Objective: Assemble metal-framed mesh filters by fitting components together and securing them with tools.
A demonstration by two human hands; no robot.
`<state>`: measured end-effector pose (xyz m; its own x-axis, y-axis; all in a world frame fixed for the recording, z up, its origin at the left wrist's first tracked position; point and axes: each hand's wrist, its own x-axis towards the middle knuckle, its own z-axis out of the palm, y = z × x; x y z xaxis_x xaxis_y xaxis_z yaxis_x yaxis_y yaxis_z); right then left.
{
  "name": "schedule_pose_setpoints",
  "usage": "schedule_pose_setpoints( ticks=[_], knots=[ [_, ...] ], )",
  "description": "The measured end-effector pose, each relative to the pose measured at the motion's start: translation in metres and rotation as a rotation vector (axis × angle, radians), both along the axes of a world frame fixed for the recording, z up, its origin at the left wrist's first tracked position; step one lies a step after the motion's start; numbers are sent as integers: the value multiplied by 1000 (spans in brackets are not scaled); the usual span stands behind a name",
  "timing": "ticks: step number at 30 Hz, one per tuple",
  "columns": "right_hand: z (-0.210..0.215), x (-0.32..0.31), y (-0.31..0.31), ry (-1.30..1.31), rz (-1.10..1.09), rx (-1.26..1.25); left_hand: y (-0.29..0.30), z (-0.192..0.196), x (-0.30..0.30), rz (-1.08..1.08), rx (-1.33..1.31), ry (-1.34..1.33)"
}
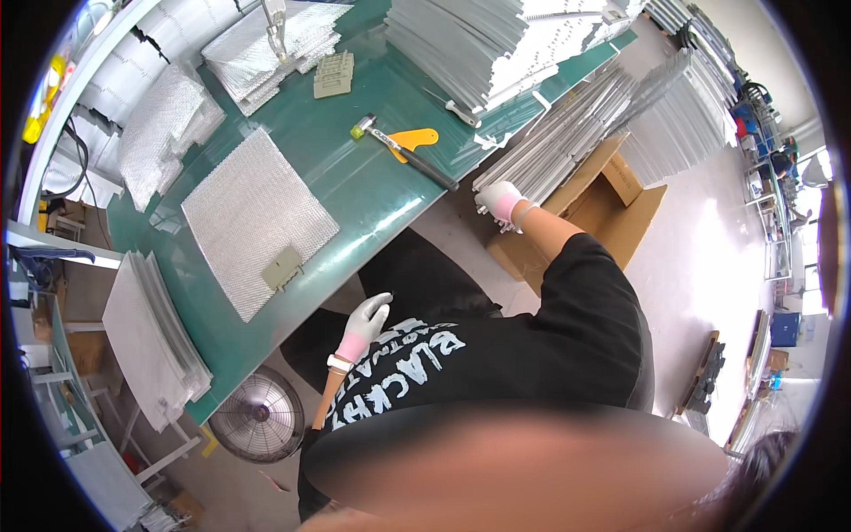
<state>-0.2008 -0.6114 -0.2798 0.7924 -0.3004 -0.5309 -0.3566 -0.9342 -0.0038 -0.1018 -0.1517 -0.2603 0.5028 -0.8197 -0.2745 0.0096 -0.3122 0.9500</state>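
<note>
My right hand (502, 202), in a white and pink glove, is closed at the near ends of a stack of long silver metal strips (563, 133) beside the table's right edge. Its fingers curl around the strip ends; how many they hold is hidden. My left hand (362, 324), gloved the same way, hovers in front of my shirt near the table edge. Its thumb and fingers are apart, with nothing clear between them. Nearest to it on the table lies a silver mesh panel (257, 217), with a small grey-green plastic piece (284, 269) on its near corner.
On the green table (301, 160) lie a hammer (412, 155), an orange scraper (415, 139), a screwdriver (456, 111) and more grey-green pieces (333, 74). Mesh panels (266, 49) are piled behind. An open cardboard box (612, 208) stands right; a fan (257, 414) sits below left.
</note>
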Motion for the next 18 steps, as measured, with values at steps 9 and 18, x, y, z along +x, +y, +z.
schedule_pose_setpoints(
  ticks=[9,18],
  knots=[
    [30,11,14,51,-790,323,9,3,-1,36,-4,67],
    [158,33,198,-688,759,407,-26,15,-11,133,-202,54]
  ],
)
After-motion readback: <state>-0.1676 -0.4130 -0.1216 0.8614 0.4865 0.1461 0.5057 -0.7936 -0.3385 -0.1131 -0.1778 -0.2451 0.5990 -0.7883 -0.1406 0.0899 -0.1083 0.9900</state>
